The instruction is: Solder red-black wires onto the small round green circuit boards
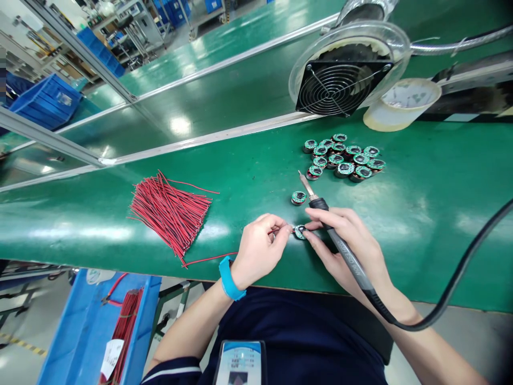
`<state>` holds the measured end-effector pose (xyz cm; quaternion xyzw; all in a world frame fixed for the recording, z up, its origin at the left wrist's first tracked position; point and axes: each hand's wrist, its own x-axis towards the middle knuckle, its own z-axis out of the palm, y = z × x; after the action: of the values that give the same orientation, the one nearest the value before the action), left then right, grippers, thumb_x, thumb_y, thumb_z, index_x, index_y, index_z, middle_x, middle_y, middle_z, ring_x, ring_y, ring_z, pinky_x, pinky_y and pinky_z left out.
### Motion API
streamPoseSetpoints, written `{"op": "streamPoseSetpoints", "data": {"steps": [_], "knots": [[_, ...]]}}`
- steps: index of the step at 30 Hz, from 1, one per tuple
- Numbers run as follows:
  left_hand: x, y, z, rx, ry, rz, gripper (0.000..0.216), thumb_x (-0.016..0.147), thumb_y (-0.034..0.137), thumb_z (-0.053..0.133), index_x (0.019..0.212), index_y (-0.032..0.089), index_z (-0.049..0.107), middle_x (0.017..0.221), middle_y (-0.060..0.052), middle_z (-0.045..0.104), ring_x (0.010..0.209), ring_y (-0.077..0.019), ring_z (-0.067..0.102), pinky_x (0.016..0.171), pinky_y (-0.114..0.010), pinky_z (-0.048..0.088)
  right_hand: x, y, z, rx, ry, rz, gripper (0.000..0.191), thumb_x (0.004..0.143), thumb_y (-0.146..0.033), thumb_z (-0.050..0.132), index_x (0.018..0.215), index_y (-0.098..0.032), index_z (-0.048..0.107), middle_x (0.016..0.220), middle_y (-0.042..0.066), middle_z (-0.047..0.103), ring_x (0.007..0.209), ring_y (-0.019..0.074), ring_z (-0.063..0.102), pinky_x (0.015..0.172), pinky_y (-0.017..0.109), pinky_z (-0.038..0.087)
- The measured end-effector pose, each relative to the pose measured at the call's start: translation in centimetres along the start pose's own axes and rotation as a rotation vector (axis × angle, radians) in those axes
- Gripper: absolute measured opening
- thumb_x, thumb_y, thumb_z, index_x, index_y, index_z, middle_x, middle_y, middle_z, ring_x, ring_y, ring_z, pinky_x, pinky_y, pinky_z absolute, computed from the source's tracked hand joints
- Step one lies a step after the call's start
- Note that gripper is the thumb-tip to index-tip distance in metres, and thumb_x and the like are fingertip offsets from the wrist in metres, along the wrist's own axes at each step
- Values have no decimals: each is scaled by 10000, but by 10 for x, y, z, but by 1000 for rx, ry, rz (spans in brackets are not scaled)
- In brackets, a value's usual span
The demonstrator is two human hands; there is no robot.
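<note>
My left hand (262, 247) is closed in a pinch on a thin wire whose end meets a small round circuit board (299, 231) on the green table. My right hand (344, 240) grips a black soldering iron (320, 206), tip pointing up and away, while its fingertips steady the same board. A second round board (298, 198) lies alone just beyond the hands. A loose bundle of red and black wires (170, 211) lies to the left. I wear a blue wristband (230, 279) on my left wrist.
Several round boards (344, 158) are heaped at the back right. A black fume fan (340, 85) in a clear hood and a roll of tape (401, 104) stand behind them. The iron's cord (460, 278) trails right. A blue bin (88, 331) with wires sits below the table.
</note>
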<state>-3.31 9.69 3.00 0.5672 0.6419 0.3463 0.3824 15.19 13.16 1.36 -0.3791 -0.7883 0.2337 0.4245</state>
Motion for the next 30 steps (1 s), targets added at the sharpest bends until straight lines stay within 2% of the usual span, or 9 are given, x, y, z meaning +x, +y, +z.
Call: {"op": "streamPoseSetpoints", "data": {"steps": [3, 5, 9, 15, 18, 21, 24, 27, 30], "knots": [[-4, 3, -3, 65, -4, 50, 198, 1005, 303, 574, 887, 178, 673, 864, -20, 645, 730, -124, 586, 667, -253, 451, 0, 0, 0, 21, 2, 17, 391, 1012, -118, 592, 1372, -271, 583, 1056, 56, 649, 1002, 202, 709, 872, 337, 601], [-9, 7, -5, 192, 3, 127, 180, 980, 310, 617, 1086, 181, 684, 1024, -54, 675, 863, -162, 634, 758, -282, 503, 1, 1, 1, 28, 8, 14, 383, 1016, -124, 589, 1371, -268, 582, 1052, 60, 650, 1009, 208, 706, 881, 351, 604], [-14, 17, -3, 547, 5, 307, 550, 932, 375, 708, 1412, 164, 542, 1253, -123, 637, 1131, -275, 607, 942, -411, 530, 1, 2, 2, 37, 18, 7, 379, 1010, -132, 596, 1366, -262, 588, 1053, 64, 654, 990, 210, 714, 866, 348, 621], [-11, 16, 11, 709, -90, 283, 285, 1038, 404, 553, 1215, 206, 658, 1061, -66, 672, 970, -240, 678, 798, -369, 553, -1, 3, 4, 39, 32, -16, 394, 1010, -167, 616, 1389, -268, 578, 1067, 56, 655, 994, 206, 711, 886, 330, 605], [-14, 21, 0, 679, -111, 269, 288, 1007, 456, 604, 1114, 205, 697, 1020, -57, 690, 889, -225, 698, 747, -346, 548, 3, 7, 2, 5, 25, -47, 362, 1031, -231, 606, 1390, -268, 585, 1108, 55, 629, 922, 186, 713, 837, 301, 590], [-16, 41, -35, 729, -159, 299, 312, 954, 489, 681, 1063, 200, 727, 960, -55, 705, 817, -218, 695, 690, -338, 522, 17, 16, -1, -144, 21, -110, 366, 1052, -304, 587, 1417, -278, 587, 1160, 60, 617, 855, 179, 702, 705, 276, 550], [9, 68, -92, 901, -175, 333, 259, 918, 442, 740, 961, 188, 756, 892, -64, 697, 759, -218, 669, 661, -337, 475, 37, 24, 0, -260, 21, -186, 361, 1071, -351, 549, 1416, -256, 593, 1188, 77, 624, 842, 203, 692, 694, 307, 525], [79, 81, -155, 1093, -24, 236, 192, 879, 346, 781, 899, 155, 771, 891, -101, 681, 856, -264, 660, 778, -378, 471, 50, 29, 6, -309, -10, -257, 381, 1085, -387, 495, 1416, -219, 580, 1213, 112, 628, 890, 245, 699, 698, 334, 527], [167, 69, -202, 1196, 73, 97, 132, 843, 180, 782, 948, 102, 765, 987, -155, 679, 1025, -322, 617, 927, -434, 427, 53, 31, 12, -354, -13, -303, 399, 1092, -401, 448, 1427, -211, 556, 1196, 132, 633, 875, 261, 705, 650, 334, 527]]}}
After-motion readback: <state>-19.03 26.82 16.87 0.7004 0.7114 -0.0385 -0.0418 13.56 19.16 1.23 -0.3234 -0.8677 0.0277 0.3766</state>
